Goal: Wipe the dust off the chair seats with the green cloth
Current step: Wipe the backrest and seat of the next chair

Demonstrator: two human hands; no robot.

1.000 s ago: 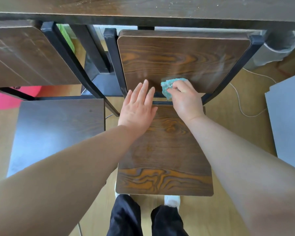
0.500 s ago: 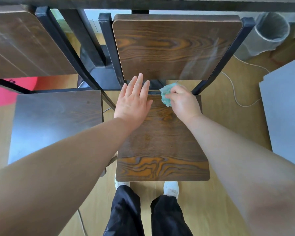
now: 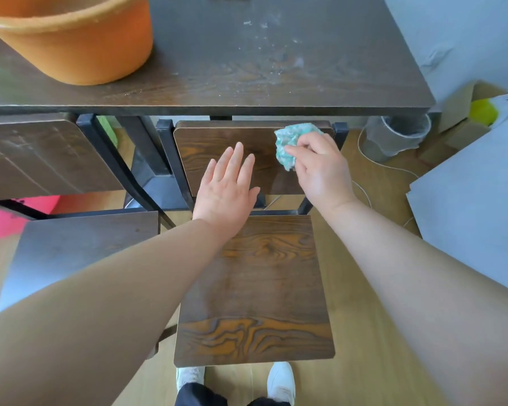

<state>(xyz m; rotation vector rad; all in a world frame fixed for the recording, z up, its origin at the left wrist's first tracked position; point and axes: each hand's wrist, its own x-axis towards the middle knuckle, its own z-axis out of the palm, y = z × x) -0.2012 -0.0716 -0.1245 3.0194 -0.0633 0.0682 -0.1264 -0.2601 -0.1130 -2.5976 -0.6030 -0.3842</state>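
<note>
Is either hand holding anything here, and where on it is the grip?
The right hand holds the bunched green cloth, with its fingers curled round the cloth's right side. The left hand has straight fingers and holds nothing.

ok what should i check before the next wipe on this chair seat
1. Grip: the right hand grips the green cloth: ok.
2. Cloth down on the right chair seat: not ok, it is up at the top right corner of the backrest.
3. Path: the left hand off the seat: cannot tell, it is open near the backrest's lower edge.
4. Nothing lying on the right chair seat: ok.
5. Dust gone from the left chair seat: cannot tell, it looks grey with glare.
</note>
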